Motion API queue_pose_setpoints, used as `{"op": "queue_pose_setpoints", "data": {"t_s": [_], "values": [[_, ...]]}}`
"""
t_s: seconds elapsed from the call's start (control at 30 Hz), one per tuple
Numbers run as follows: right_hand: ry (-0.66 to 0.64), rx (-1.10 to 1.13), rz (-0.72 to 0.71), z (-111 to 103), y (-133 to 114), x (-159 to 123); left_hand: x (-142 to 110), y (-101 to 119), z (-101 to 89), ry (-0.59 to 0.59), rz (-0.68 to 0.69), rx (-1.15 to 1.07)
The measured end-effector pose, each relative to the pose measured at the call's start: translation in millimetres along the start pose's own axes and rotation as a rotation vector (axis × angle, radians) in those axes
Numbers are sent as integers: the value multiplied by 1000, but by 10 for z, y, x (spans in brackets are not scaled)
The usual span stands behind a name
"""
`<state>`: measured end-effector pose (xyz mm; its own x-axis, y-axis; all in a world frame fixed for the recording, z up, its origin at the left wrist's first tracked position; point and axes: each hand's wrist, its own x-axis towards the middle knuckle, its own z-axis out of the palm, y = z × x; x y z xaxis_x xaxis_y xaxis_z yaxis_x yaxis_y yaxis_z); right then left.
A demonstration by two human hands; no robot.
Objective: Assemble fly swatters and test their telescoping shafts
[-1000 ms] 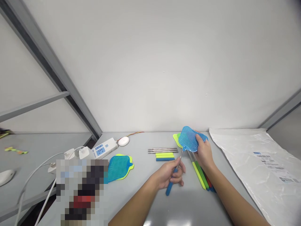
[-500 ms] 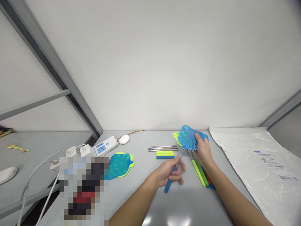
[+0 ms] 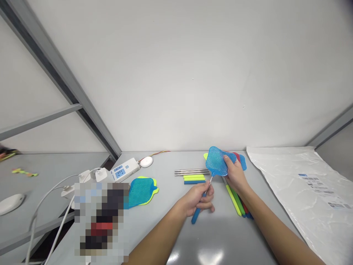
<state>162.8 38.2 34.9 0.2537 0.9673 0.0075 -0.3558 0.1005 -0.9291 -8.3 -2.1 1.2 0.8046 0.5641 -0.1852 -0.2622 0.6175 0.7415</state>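
Note:
A blue fly swatter (image 3: 217,161) is held between both hands, its mesh head tilted up over the table. My left hand (image 3: 199,200) is closed around the thin metal rod and the blue grip below it. My right hand (image 3: 235,175) pinches the right edge of the mesh head, thumb on top. Under and beside my right hand lie more fly swatters with yellow, green (image 3: 237,202), red and blue grips, their heads partly hidden. Left of the held swatter rest several metal rods (image 3: 191,172) and loose yellow and blue grips (image 3: 194,182).
Loose blue and yellow swatter heads (image 3: 142,191) lie stacked on the left. Behind them are a power strip (image 3: 125,169) with plugs and cables, and a round white device (image 3: 146,162). A white plastic mailer (image 3: 300,191) covers the right side. Part of the lower left is pixelated.
The blue swatter and my right hand have shifted slightly left, showing more of the red and blue swatter heads behind. My left hand keeps its hold on the handle.

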Motion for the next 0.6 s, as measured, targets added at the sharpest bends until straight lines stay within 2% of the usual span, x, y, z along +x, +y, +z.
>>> {"op": "queue_pose_setpoints", "data": {"t_s": [0.23,0.43,0.6], "values": [[3,-55,2,-4,68,-18,-62,37,68,61,20,127],[38,-97,-13,1,52,-65,-97,102,161,291,61,488],[50,-109,-29,6,33,-111,-107,133,180,445,227,639]]}}
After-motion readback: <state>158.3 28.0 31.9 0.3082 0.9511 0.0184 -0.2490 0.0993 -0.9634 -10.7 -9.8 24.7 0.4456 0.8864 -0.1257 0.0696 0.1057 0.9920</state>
